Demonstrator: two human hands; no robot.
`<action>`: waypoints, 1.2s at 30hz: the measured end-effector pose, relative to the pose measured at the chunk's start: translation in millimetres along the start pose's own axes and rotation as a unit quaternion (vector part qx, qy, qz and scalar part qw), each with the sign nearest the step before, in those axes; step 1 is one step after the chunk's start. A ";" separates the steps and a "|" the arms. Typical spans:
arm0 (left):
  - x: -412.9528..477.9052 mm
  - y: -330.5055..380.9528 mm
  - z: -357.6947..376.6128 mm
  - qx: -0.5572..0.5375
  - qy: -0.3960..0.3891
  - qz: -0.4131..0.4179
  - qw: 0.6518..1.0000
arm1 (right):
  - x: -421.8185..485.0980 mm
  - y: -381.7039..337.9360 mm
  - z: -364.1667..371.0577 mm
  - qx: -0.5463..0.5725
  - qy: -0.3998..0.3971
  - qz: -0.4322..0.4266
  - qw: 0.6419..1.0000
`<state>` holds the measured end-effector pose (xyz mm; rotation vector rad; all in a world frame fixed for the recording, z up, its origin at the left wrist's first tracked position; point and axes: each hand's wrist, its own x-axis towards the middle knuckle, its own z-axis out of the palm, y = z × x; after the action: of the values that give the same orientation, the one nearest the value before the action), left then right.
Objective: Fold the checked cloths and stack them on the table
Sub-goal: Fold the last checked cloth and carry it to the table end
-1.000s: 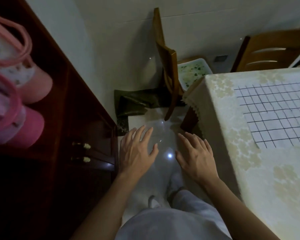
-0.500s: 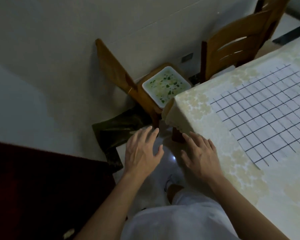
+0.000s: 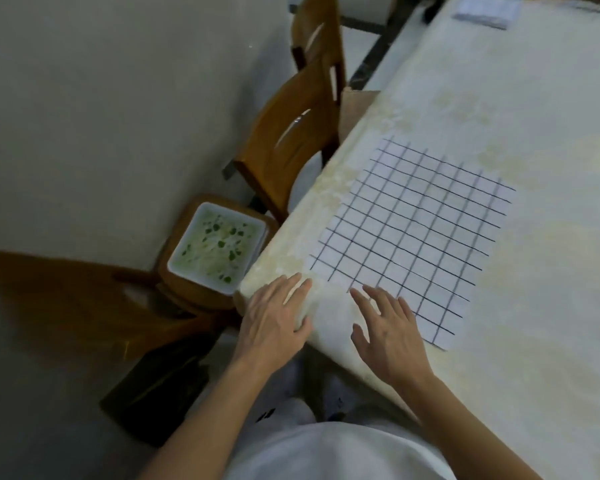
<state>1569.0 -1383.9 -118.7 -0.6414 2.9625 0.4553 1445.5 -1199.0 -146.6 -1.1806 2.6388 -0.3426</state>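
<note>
A white checked cloth (image 3: pixel 416 233) with dark grid lines lies spread flat on the table (image 3: pixel 534 306), which wears a pale floral cover. My left hand (image 3: pixel 274 317) hovers over the table's near corner, fingers straight, holding nothing. My right hand (image 3: pixel 385 330) is spread over the table just short of the cloth's near corner, fingers straight and apart. A small pile of folded checked cloth (image 3: pixel 485 8) sits at the far end of the table.
A wooden chair (image 3: pixel 291 133) is tucked against the table's left side. A stool with a white dish of greens (image 3: pixel 219 247) stands by the table corner. Another wooden chair (image 3: pixel 66 289) and a dark bag (image 3: pixel 160 389) lie on the floor to the left.
The view has swung right from the dark red cabinet to the table. Both hands have moved from over the floor to over the table's corner near the cloth.
</note>
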 end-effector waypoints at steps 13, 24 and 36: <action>122.9 -23.2 57.4 0.099 -0.067 0.315 0.942 | -20.3 58.9 48.6 -0.067 0.008 0.051 0.996; 171.6 -30.3 102.4 0.112 -0.062 0.483 0.866 | 4.0 99.5 79.4 -0.096 0.013 0.061 0.993; 178.0 -29.7 110.7 0.100 -0.016 0.521 0.847 | 7.6 110.8 95.0 -0.127 0.143 0.018 0.981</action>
<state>1420.7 -1446.0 -256.4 1.0498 2.9751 0.1655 1391.7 -1144.1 -270.9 -1.2376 3.0230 -0.1823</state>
